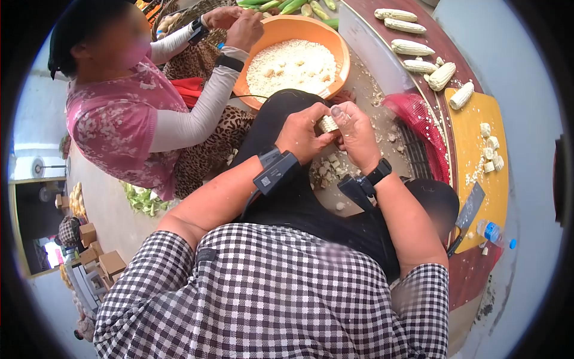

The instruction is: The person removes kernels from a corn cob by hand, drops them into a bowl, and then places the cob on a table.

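Between my two hands is a short piece of white corn cob (327, 124), held above my lap. My left hand (304, 133) wraps round it from the left, fingers curled. On the other side my right hand (357, 133) presses its thumb against the kernels, with its fingers closed underneath. Parts of the cob are hidden by the fingers. Just beyond my knees stands an orange basin (341, 51) holding loose white kernels (293, 63) and a few cob bits.
To the left sits a co-worker (113, 119), hands raised near the basin. A table on the right bears whole cobs (412, 47), a yellow cutting board (478, 143) with cob pieces, a cleaver (470, 206) and a plastic bottle (494, 232). Scraps (330, 170) litter the floor.
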{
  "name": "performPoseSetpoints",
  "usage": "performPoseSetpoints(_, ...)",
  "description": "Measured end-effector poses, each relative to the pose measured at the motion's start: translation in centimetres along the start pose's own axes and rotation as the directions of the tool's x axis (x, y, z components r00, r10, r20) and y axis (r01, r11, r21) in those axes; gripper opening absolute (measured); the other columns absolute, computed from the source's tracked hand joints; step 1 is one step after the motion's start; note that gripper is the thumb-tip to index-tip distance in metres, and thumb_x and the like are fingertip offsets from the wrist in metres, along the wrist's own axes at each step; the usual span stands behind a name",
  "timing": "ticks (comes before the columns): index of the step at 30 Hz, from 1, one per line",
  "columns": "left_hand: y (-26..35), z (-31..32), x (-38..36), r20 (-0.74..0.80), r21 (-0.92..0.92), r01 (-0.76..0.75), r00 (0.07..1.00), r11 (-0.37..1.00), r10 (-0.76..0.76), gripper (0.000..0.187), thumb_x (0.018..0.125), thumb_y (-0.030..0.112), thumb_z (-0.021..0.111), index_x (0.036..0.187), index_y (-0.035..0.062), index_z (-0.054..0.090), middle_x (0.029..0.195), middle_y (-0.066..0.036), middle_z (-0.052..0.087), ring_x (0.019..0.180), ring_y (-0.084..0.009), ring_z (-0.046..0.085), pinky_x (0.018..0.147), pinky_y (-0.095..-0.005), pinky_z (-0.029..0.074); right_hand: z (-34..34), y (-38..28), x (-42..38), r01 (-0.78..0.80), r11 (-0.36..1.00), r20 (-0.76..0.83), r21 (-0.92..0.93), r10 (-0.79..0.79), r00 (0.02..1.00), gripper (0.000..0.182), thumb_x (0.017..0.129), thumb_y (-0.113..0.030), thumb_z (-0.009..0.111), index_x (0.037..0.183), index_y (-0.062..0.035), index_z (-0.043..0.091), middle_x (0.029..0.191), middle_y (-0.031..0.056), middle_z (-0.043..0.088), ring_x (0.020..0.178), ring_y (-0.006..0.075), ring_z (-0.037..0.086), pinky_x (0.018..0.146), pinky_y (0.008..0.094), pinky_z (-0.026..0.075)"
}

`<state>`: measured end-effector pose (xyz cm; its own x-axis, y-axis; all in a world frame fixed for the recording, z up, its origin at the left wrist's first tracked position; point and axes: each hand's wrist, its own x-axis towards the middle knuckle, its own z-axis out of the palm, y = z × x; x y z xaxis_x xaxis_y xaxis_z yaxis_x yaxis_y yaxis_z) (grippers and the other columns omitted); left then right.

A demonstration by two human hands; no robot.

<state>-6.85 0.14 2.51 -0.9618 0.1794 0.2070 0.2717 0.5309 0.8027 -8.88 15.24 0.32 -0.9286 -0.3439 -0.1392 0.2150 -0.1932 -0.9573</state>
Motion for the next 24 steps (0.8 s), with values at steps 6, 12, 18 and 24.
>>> performPoseSetpoints(6,0.4,-0.3,-0.3,0.031,0.003,0.02,0.999,1.0,-0.02,0.028,0.074,0.007,0.072,0.099,0.0028,0.06,0.082,-0.014,0.066,0.072,-0.0223,0.067,0.067,-0.0296,0.051,0.2,0.6,0.0,0.063,0.997,0.01,0.05,-0.063,0.998,0.031,0.097,-0.037,0.051,0.089,-0.0074,0.052,0.065,-0.0033,0.049,0.048,0.0021,0.042,0.04,0.0179,0.034)
performPoseSetpoints(12,-0.1,-0.2,-0.3,0.012,-0.075,-0.02,1.0,0.997,0.021,0.029,0.077,0.008,0.072,0.103,0.0032,0.061,0.085,-0.013,0.068,0.077,-0.0198,0.068,0.069,-0.0294,0.052,-0.3,1.0,0.6,0.091,0.996,-0.029,-0.01,-0.091,0.995,0.029,0.1,-0.031,0.043,0.09,-0.0068,0.054,0.065,-0.0021,0.051,0.047,0.0026,0.043,0.039,0.0178,0.035)
performPoseSetpoints(18,0.4,-0.2,-0.3,-0.049,-0.101,0.005,0.999,0.995,-0.01,0.026,0.076,0.01,0.074,0.099,0.0035,0.062,0.082,-0.012,0.069,0.075,-0.0168,0.068,0.067,-0.0289,0.052,-0.3,-1.0,0.4,-0.081,0.989,-0.019,0.122,0.083,0.996,0.035,0.098,-0.039,0.047,0.091,-0.0063,0.056,0.066,-0.0015,0.053,0.048,0.0021,0.045,0.04,0.0161,0.036)
performPoseSetpoints(24,0.6,-0.2,0.0,-0.003,-0.01,0.003,1.0,1.0,-0.003,0.028,0.074,0.012,0.074,0.097,0.0024,0.061,0.075,-0.015,0.065,0.068,-0.0199,0.067,0.062,-0.0291,0.05,-0.3,-0.5,0.3,0.083,0.978,-0.001,-0.189,-0.085,0.996,0.037,0.095,-0.04,0.053,0.088,-0.0041,0.056,0.069,-0.0005,0.054,0.053,0.0043,0.047,0.045,0.0196,0.039)
